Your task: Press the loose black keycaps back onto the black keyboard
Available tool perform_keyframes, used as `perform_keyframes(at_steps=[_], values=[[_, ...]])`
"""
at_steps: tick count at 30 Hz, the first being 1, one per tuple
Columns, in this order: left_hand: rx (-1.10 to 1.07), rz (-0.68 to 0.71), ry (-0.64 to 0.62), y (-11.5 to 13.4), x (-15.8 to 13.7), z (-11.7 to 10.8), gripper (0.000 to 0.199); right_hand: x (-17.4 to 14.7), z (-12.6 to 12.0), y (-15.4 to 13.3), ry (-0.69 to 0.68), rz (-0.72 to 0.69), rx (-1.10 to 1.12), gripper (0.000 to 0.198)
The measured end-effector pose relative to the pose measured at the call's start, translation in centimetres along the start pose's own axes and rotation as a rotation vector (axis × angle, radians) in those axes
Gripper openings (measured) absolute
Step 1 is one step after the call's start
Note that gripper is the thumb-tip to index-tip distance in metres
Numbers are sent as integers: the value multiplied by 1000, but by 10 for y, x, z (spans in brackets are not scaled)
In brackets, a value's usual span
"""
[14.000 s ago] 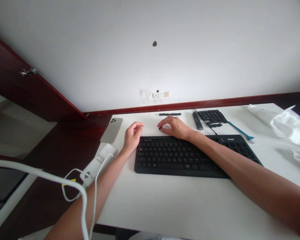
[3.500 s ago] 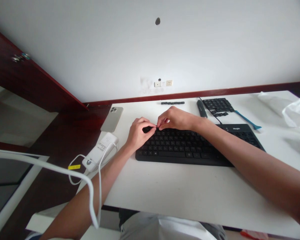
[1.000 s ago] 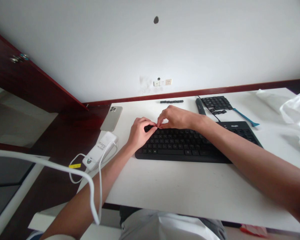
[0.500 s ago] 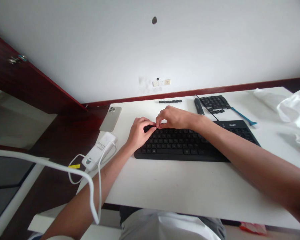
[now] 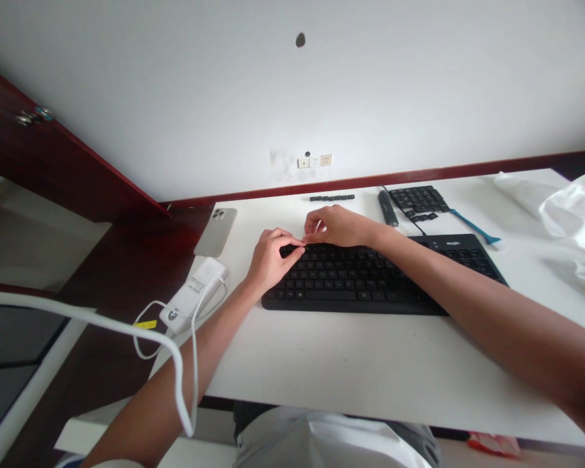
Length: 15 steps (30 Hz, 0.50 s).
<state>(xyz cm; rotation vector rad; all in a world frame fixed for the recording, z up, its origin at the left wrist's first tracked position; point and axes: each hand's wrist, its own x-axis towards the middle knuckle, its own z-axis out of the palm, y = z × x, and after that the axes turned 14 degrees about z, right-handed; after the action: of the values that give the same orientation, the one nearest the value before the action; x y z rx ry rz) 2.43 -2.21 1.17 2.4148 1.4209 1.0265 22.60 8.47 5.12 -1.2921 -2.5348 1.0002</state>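
Observation:
A black keyboard (image 5: 331, 294) lies on the white table under both hands. My left hand (image 5: 271, 258) is over its upper left corner, thumb and forefinger brought close together in a pinch. Anything between those fingertips is too small to make out. My right hand (image 5: 338, 224) is at the keyboard's back edge, its fingers curled and the tips meeting those of my left hand. What it pinches, if anything, is hidden. The right forearm crosses over the right part of the keyboard and covers some keys.
Behind the hands lies a row of black keycaps (image 5: 332, 197). More keycaps (image 5: 418, 199), a black stick-shaped object (image 5: 387, 208) and a blue tool (image 5: 476, 227) lie at back right. A phone (image 5: 216, 232) and white power adapter (image 5: 194, 294) are left; white plastic (image 5: 575, 211) is right.
My right hand has shifted up slightly, its fingertips now a little higher at the keyboard's back edge. My left hand has hardly moved.

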Motion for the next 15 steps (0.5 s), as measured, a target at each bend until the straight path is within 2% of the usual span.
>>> perform_keyframes(at_steps=[2,5,15], values=[[-1,-4,0,0,0,0,5,3,2,2,-51,89,7,38],[4,-7,5,-1,-1,1,4,5,4,4,-165,134,11,46],[-13,-3,2,1,0,0,8,7,9,6,-204,116,2,46]])
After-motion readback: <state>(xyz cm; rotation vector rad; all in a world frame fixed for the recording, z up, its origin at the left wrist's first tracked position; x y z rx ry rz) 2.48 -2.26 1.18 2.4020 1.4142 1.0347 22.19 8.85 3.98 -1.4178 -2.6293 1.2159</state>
